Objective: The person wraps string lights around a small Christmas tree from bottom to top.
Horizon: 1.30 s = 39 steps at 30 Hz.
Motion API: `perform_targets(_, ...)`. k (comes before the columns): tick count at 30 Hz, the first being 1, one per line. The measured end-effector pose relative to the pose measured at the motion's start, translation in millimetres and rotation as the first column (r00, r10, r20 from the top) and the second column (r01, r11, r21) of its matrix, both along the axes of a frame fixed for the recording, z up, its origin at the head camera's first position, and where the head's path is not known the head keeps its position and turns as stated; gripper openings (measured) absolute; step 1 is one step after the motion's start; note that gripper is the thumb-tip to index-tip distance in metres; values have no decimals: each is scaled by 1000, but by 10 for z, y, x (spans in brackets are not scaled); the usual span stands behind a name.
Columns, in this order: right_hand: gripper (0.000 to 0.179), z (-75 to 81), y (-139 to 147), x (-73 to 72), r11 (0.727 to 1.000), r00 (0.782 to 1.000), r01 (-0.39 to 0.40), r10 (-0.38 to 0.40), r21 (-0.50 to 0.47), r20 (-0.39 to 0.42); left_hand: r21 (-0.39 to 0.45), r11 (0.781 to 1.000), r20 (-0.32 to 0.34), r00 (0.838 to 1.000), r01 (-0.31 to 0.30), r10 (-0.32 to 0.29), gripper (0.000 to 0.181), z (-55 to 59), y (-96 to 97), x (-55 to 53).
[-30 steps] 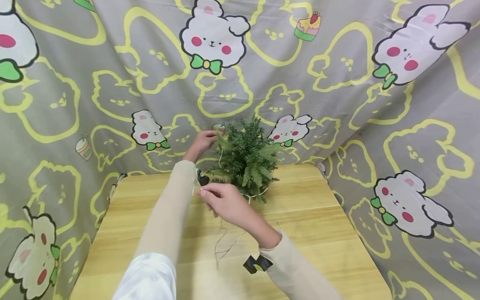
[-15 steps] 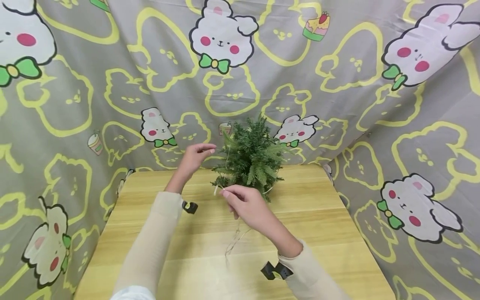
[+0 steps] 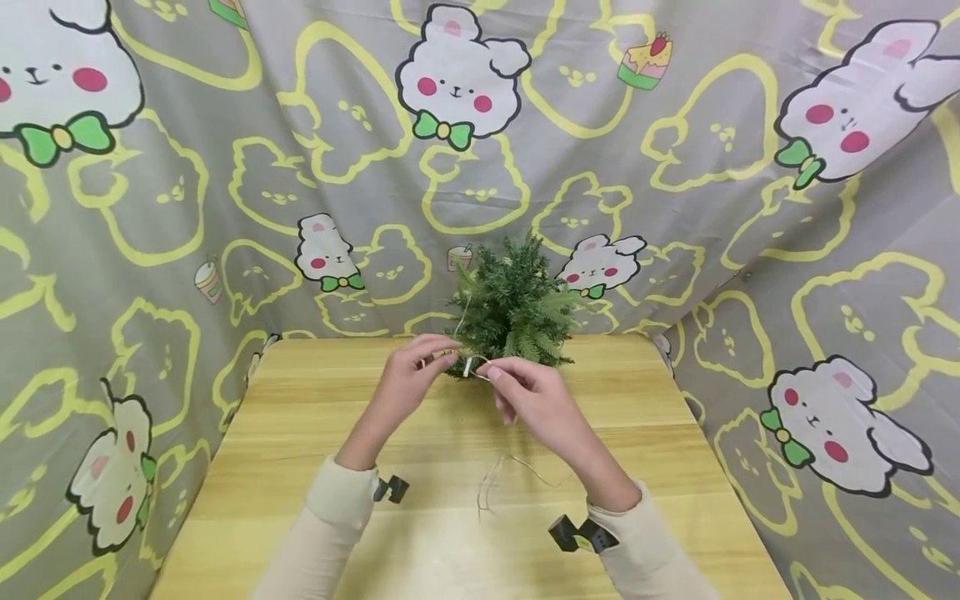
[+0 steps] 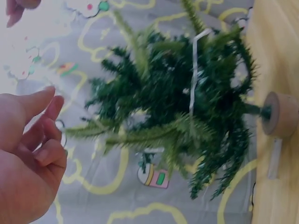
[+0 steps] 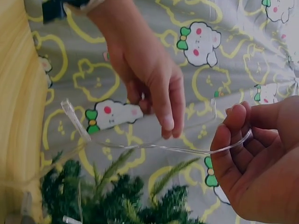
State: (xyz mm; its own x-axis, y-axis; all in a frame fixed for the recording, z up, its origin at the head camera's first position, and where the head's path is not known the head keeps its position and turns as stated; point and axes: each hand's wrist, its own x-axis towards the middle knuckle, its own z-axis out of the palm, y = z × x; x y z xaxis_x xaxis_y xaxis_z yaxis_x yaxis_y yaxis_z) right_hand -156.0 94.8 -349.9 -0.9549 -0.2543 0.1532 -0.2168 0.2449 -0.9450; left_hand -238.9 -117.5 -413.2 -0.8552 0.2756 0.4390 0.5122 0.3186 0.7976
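Observation:
A small artificial Christmas tree (image 3: 517,304) stands upright at the back of the table; its round wooden base (image 4: 282,114) shows in the left wrist view. A clear string-light wire (image 5: 180,150) with small tubular bulbs (image 5: 74,119) runs in front of the tree, and part of it lies across the branches. My right hand (image 3: 543,404) pinches this wire between thumb and curled fingers. Close by on the left, my left hand (image 3: 412,379) hovers beside the wire with relaxed fingers. In the right wrist view, its fingertips (image 5: 167,123) are just above the wire, apparently not gripping it.
A loose tail of thin wire (image 3: 491,483) hangs or lies over the wooden table (image 3: 300,417) in front of the hands. Patterned grey cloth (image 3: 480,200) stands round the back and sides, close behind the tree.
My left hand has come away from the tree's upper left side and moved down and right towards the right hand. The right hand keeps hold of the wire; the head view has shifted slightly.

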Motion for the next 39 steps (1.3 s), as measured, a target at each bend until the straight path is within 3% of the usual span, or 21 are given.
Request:
perform_targets(5, 24, -59, 208, -7, 1000, 1000, 17, -18, 22, 24, -75, 997, -165, 986, -20, 8, 21, -67, 199, 90)
perform_targets(9, 26, -79, 377, -17, 997, 997, 44, -48, 68, 57, -142, 986, -346, 938, -89, 35, 15, -99, 303, 70)
perform_targets(12, 30, -68, 544, -31, 991, 994, 61, -72, 122, 84, -175, 975, -427, 903, -135, 48, 11, -95, 348, 39)
perform_targets(16, 32, -37, 823, -50, 982, 989, 67, -89, 176, 118, -209, 964, -463, 885, -166, 52, 9, -63, 381, 16)
perform_targets(26, 32, 169, 1405, -39, 956, 988, 63, -99, 285, 115, -249, 940, -499, 862, -234, 82, 9, 3, 383, 2)
perform_targets(33, 35, 151, 1660, -73, 939, 989, 84, -121, 333, 91, -246, 930, -534, 839, -272, 104, 10, 25, 446, -46)
perform_targets(39, 31, 139, 1830, -78, 945, 988, 88, -123, 316, 92, -257, 921, -539, 834, -292, 114, 10, 46, 547, -106)
